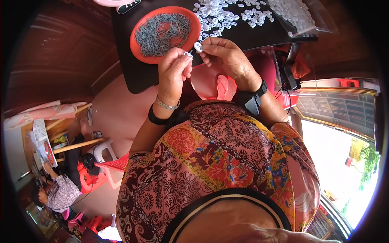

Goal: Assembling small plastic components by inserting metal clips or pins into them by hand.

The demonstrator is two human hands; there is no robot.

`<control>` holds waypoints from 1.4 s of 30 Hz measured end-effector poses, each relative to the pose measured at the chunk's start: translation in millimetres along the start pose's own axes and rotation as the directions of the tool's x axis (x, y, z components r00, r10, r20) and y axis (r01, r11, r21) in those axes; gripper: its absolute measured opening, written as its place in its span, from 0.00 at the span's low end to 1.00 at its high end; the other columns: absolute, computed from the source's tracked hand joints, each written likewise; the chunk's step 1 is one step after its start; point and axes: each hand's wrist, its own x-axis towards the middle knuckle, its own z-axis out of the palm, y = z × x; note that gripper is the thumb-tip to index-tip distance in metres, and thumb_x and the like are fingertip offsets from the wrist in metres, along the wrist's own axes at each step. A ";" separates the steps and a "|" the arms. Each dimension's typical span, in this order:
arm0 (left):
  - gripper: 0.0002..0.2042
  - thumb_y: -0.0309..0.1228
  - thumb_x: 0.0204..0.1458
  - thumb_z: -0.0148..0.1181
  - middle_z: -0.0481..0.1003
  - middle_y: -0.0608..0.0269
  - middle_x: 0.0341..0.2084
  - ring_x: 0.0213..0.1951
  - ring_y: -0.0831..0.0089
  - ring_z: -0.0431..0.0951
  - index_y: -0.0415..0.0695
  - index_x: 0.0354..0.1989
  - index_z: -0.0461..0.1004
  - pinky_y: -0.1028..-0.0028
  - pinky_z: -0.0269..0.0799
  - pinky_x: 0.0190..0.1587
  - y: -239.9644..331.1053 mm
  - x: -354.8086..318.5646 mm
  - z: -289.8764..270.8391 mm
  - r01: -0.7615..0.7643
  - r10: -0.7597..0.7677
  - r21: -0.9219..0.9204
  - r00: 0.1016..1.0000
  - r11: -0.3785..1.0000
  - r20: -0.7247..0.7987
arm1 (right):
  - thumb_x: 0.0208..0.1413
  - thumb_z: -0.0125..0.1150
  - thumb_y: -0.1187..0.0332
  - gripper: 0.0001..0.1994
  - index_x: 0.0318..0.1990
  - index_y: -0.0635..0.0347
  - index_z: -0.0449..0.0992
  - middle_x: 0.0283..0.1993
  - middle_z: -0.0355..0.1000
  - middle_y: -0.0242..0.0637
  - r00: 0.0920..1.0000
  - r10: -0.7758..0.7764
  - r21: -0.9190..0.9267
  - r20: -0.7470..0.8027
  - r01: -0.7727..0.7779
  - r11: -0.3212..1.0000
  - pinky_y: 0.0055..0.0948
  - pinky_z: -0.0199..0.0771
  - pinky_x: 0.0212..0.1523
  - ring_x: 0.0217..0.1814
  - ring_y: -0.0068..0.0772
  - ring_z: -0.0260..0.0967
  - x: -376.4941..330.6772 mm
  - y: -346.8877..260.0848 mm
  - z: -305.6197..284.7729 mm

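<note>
Far off at my left edge I see another person (60, 193) seated low beside a red stool (117, 165) and a white stool (104, 149), bent over a wooden bench (65, 125); that sleeve and hand are not mine. Above that runs dark wooden panelling (69, 48).

Moving right, a black table (137, 77) fills the top of my view. On it sits a round orange plate (139, 50) heaped with small grey metal pieces (162, 33).

Just below the plate's right rim, my left hand (173, 72) is raised over the table edge, fingers pinched shut on a tiny metal clip (187, 54) at the fingertips. A silver bangle (167, 105) and a black band (157, 119) circle that wrist.

Right beside it, nearly touching, my right hand (227, 56) pinches a small white plastic piece (198, 47) between thumb and forefinger, held up just beside the plate's rim. A black strap (253, 99) wraps that wrist.

Behind the hands, a scatter of white plastic pieces (227, 16) lies loose on the table, and further right a clear bag (296, 16) holds more of them.

Below the table edge I make out a pink sandal (223, 87) and something red on the floor, partly hidden by my forearms. My patterned dress (219, 162) blocks most of the lower view. At the far right is a bright window (344, 146).
</note>
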 end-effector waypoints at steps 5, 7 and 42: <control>0.06 0.28 0.54 0.51 0.65 0.70 0.17 0.19 0.85 0.61 0.40 0.26 0.66 0.84 0.56 0.22 -2.8 -1.0 2.4 -0.022 0.022 -0.006 1.000 1.000 0.016 | 0.56 0.56 0.65 0.08 0.35 0.61 0.76 0.29 0.70 0.25 0.998 -0.063 -0.123 0.019 0.065 0.990 0.17 0.66 0.35 0.30 0.15 0.65 -1.3 3.8 -0.1; 0.06 0.28 0.55 0.47 0.67 0.70 0.17 0.18 0.86 0.61 0.41 0.27 0.66 0.85 0.53 0.21 -4.6 -1.8 1.8 -0.046 0.044 0.045 0.999 0.998 0.029 | 0.56 0.56 0.66 0.08 0.35 0.61 0.76 0.29 0.70 0.25 0.996 -0.082 -0.146 0.025 0.085 0.986 0.16 0.66 0.35 0.30 0.14 0.65 -1.6 3.5 0.3; 0.07 0.26 0.53 0.49 0.63 0.72 0.14 0.18 0.87 0.59 0.39 0.23 0.66 0.83 0.55 0.21 -2.7 -5.2 3.3 -0.066 0.062 0.172 0.998 0.983 0.030 | 0.56 0.54 0.67 0.09 0.35 0.66 0.74 0.29 0.70 0.28 0.984 -0.166 -0.347 0.067 0.179 0.921 0.18 0.65 0.36 0.33 0.15 0.64 -9.0 -0.6 -0.9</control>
